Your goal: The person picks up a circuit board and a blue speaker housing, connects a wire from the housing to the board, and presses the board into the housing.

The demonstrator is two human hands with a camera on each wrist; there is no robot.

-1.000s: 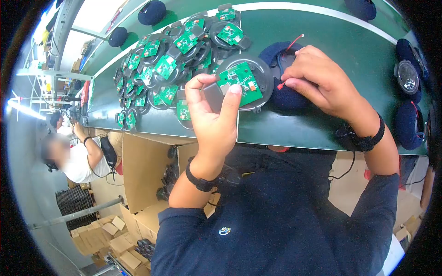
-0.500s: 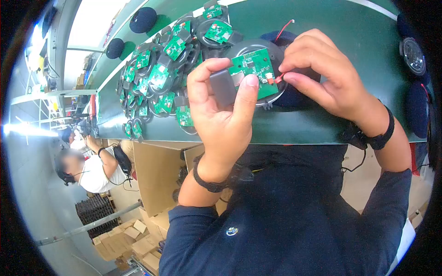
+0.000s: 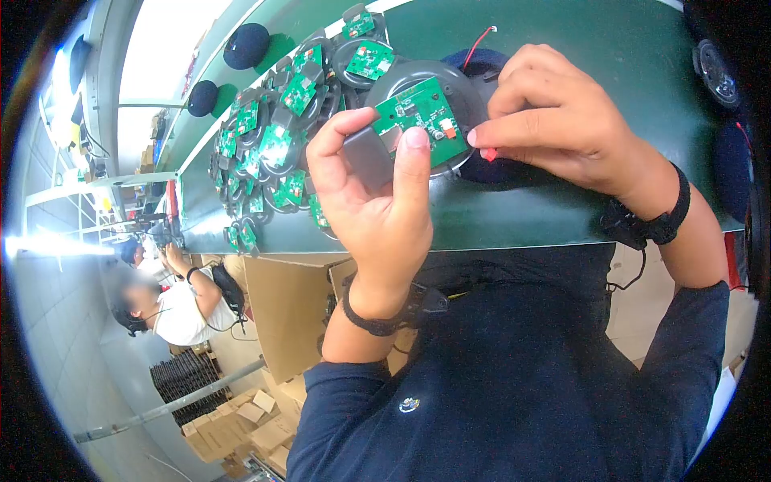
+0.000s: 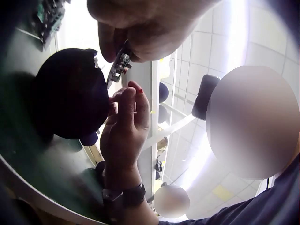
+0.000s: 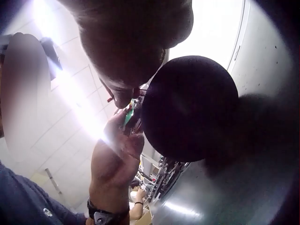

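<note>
My left hand (image 3: 381,197) grips a green circuit board (image 3: 426,120) together with a dark grey block at its side, thumb on the board's face. A black round plastic cover (image 3: 401,76) shows behind the board. Between thumb and fingertips my right hand (image 3: 562,120) pinches a small red plug (image 3: 488,153), just right of the board's edge. Under both hands sits a dark blue, round padded cup (image 3: 494,173), partly hidden; its rounded side (image 5: 190,110) fills much of the right wrist view. From the cup another red wire (image 3: 478,46) sticks up, loose at its tip.
A heap of black covers with green boards (image 3: 281,145) lies left on the green table (image 3: 554,209). Two dark round cups (image 3: 246,46) stand farther back. More cups and a round speaker part (image 3: 715,72) are at the right. Another person (image 3: 189,309) works at far left.
The board moved right to the red plug, which overlapped its edge half a second ago; now they stand slightly apart. My right fingers have turned around the plug. The head view has shifted.
</note>
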